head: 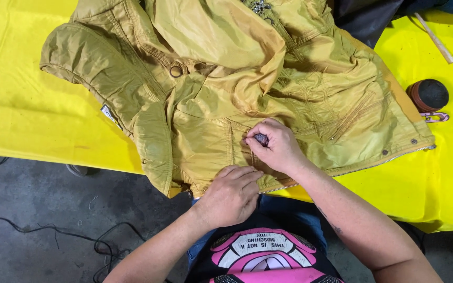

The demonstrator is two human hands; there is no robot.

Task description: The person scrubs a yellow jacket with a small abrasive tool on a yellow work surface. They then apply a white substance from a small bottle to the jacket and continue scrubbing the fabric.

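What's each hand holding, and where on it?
The right hand pinches a small dark object at its fingertips, against the yellow jacket; what it is can't be told. The left hand presses the jacket's lower edge, fingers curled.

A jacket [226,89] lies spread on the table [22,115] in front of me, its hem at the near edge. My right hand [278,148] rests on the jacket near that hem, pinching a small object [262,139] against the fabric. My left hand [230,195] sits just nearer to me, touching the hem below the right. To the right of the jacket a round tin [429,95] stands on the table, a clip [436,116] just before it, a stick [435,38] behind. Cables [53,233] lie on the floor to my left
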